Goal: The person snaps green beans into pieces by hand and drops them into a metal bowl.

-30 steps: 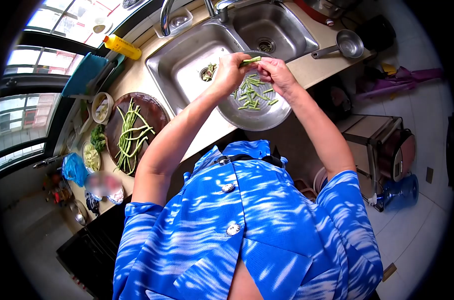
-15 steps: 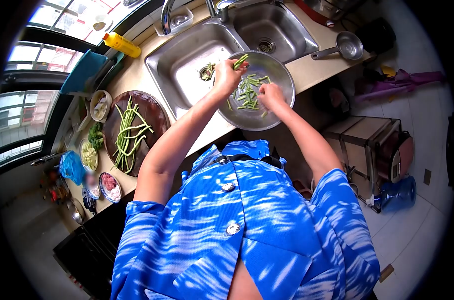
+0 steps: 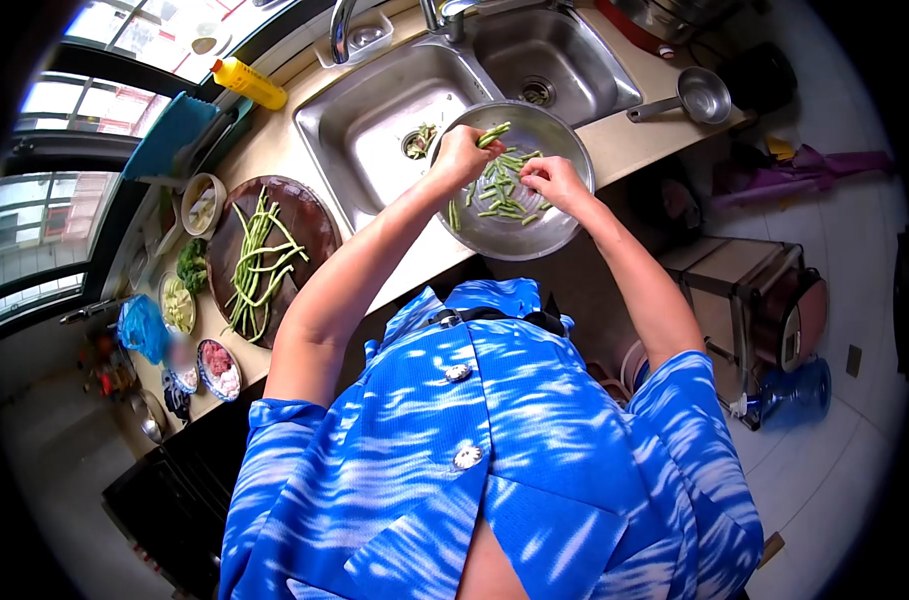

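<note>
Over the big metal bowl [image 3: 566,228], my left hand [image 3: 462,158] is closed round a small bunch of green beans [image 3: 493,135], whose ends stick out past the fingers. My right hand [image 3: 556,183] hovers above the bowl's right side with thumb and fingertips pinched together; whether a piece is between them is too small to tell. Short cut bean pieces [image 3: 501,186] lie scattered on the bowl's bottom. Long whole green beans [image 3: 258,262] rest in a heap on a round dark chopping board [image 3: 309,225] to the left.
Behind the bowl is a double sink [image 3: 359,120] with scraps around its drain. A saucepan [image 3: 704,97] sits on the right counter. Left of the board stand a plate of raw meat [image 3: 219,368], broccoli [image 3: 191,265] and a bowl [image 3: 203,205]. A yellow bottle [image 3: 249,84] is by the window.
My right hand has risen slightly from low in the bowl and turned towards the left hand, fingertips pinched. The left hand still grips the beans and has shifted a little.
</note>
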Motion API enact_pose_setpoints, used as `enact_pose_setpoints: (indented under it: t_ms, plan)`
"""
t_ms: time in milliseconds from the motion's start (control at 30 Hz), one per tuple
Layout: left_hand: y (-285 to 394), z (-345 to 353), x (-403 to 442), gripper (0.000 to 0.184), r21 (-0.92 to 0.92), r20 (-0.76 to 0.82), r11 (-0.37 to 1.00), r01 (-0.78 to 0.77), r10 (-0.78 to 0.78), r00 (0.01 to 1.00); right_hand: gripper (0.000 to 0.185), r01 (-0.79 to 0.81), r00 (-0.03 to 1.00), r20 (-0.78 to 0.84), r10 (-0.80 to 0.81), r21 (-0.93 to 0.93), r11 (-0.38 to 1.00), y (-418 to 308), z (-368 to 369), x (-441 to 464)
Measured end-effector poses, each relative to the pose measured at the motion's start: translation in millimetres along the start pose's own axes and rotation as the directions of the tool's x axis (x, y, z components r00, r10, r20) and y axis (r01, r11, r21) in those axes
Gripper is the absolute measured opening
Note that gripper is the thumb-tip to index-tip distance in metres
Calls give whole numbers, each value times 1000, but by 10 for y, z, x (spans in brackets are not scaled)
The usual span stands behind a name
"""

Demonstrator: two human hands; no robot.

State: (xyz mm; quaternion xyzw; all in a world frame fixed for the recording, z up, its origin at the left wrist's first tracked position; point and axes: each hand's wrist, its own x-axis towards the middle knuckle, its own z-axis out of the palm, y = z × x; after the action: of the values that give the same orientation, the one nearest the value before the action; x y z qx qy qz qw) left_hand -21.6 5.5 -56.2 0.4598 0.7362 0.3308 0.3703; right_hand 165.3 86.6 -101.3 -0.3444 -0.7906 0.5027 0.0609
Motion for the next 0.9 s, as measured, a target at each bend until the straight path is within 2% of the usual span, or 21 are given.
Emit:
enact_pose_setpoints:
  t_ms: [33,67,100,167,233,267,333,433,500,567,600,633,700,833,900]
  plan:
    - [5,21,6,16,0,4,1000,-1,1,1000,13,-30,1000,1,30,-55,998,-3,-10,-3]
    - [14,41,25,15,-7,-27,1000,9,-9,1000,15,-22,999,-35,12,-269,963,18,5,-4]
    - [24,58,45,15,-15,-57,1000,20,-21,998,15,-25,999,-39,15,-269,963,45,38,11]
    - [25,71,70,15,-56,-55,998,23,-27,998,17,42,988,-108,-107,-478,877,79,164,79]
    - [165,3,30,16,15,-39,991,129,-129,991,17,34,985,-138,-106,-443,896,108,334,169]
    - [196,-29,6,18,-10,-29,990,140,-140,990,15,76,979,-138,-148,-429,900,99,418,203]
    - [98,-23,28,19,-38,-19,992,117,-118,993,7,157,970,-95,-224,-459,874,151,561,275]
    - [67,-76,-28,20,-75,-20,993,89,-91,996,4,115,972,-112,-205,-534,838,205,661,341]
    - [84,-110,-77,20,-40,-48,996,79,-80,996,3,174,962,-94,-255,-510,843,205,604,341]
    - [54,-116,-69,21,-59,-48,993,103,-106,993,3,56,993,-86,-83,-280,958,87,451,291]
    - [-2,-105,-46,21,-85,-47,992,96,-101,994,4,32,996,-68,-52,-265,964,73,382,280]
    - [-48,-87,-30,21,-111,-46,990,91,-97,994,4,33,996,-67,-52,-269,963,85,345,271]
    - [-96,-53,14,20,-139,-40,986,94,-100,994,6,58,990,-81,-112,-486,872,119,280,268]
    - [-103,-46,18,22,-116,-12,991,69,-71,997,8,25,993,-88,-77,-487,873,182,267,298]
    - [-75,-83,-5,22,-135,-2,990,50,-50,999,9,88,924,-342,-168,-237,967,133,178,397]
